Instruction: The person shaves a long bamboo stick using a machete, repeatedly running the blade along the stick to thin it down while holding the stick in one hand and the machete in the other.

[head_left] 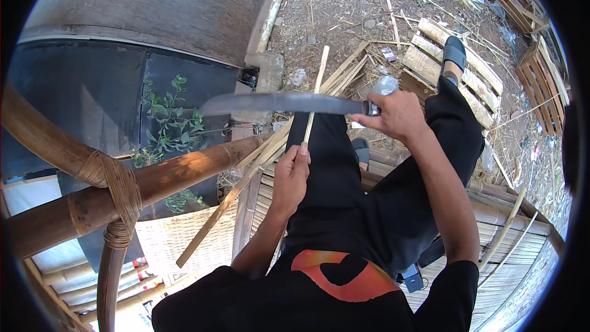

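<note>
My right hand (399, 115) is closed round the handle of a long, wide-bladed machete (276, 103). Its blade points left, lying across a thin pale bamboo strip (322, 64) in the view; whether the two touch I cannot tell. The strip's lower end is pinched in my left hand (291, 178), and it stands out away from me above my left thigh. Beside that thigh a bundle of split bamboo strips (273, 147) leans against a thick bamboo rail, with one longer strip (215, 227) reaching down to the left.
A thick bamboo rail (178, 175) with a rattan-lashed joint (114, 178) runs along my left. I sit on a slatted bamboo bench (516, 249). My foot rests on a wooden crate (424, 55) ahead right; more crates (541, 89) stand farther right. Litter and strips lie on the ground.
</note>
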`<act>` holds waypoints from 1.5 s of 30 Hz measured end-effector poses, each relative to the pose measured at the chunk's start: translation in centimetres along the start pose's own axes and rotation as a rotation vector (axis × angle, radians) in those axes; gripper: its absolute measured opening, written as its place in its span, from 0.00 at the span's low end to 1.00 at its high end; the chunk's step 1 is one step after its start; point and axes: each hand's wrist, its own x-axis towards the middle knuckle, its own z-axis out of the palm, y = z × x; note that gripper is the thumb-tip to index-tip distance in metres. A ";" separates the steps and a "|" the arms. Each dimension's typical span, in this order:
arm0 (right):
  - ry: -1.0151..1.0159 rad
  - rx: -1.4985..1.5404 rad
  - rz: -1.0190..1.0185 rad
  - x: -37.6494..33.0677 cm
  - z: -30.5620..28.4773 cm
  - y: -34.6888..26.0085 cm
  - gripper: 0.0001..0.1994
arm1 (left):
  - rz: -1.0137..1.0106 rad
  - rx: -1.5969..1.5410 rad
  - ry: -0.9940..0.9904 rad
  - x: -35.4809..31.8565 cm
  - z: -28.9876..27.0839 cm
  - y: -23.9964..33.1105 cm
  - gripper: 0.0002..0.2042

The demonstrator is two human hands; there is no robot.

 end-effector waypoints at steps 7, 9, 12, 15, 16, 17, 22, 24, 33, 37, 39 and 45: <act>-0.056 0.047 0.307 0.8 -0.2 1.2 0.32 | -0.085 -0.168 -0.175 -1.0 0.7 1.6 0.17; -0.062 0.100 0.259 -0.3 0.7 -0.8 0.31 | -0.067 -0.222 -0.174 -0.6 0.7 2.3 0.17; -0.078 0.147 0.367 -0.6 1.0 -2.1 0.32 | -0.126 -0.304 -0.189 -0.3 0.4 2.7 0.16; -0.015 0.276 0.490 0.0 1.0 -0.9 0.36 | -0.175 -0.334 -0.224 0.2 -0.1 2.5 0.16; 0.051 0.327 0.510 0.2 1.1 -0.3 0.36 | -0.198 -0.357 -0.244 0.4 -0.1 2.4 0.16; 0.118 0.378 0.529 0.3 1.1 0.1 0.37 | -0.221 -0.380 -0.265 0.5 -0.2 2.4 0.17; 0.190 0.643 0.305 -0.7 0.2 0.3 0.26 | -0.297 -0.376 -0.343 0.9 0.2 2.4 0.20; 0.199 0.438 0.063 -1.0 0.2 -0.1 0.27 | -0.296 -0.338 -0.357 0.9 0.6 2.3 0.21; 0.142 0.082 -0.303 -1.3 0.0 -0.6 0.31 | -0.260 -0.289 -0.285 -2.3 0.5 -0.1 0.23; 0.128 0.031 -0.170 -0.7 -0.5 0.2 0.30 | -0.263 -0.296 -0.282 -1.6 0.6 0.9 0.24; 0.104 0.023 -0.177 -0.4 -0.8 0.2 0.30 | -0.317 -0.295 -0.265 -1.6 0.3 0.8 0.24; 0.069 -0.052 -0.087 0.0 0.7 0.3 0.32 | -0.387 -0.327 -0.239 -1.7 -0.3 0.4 0.23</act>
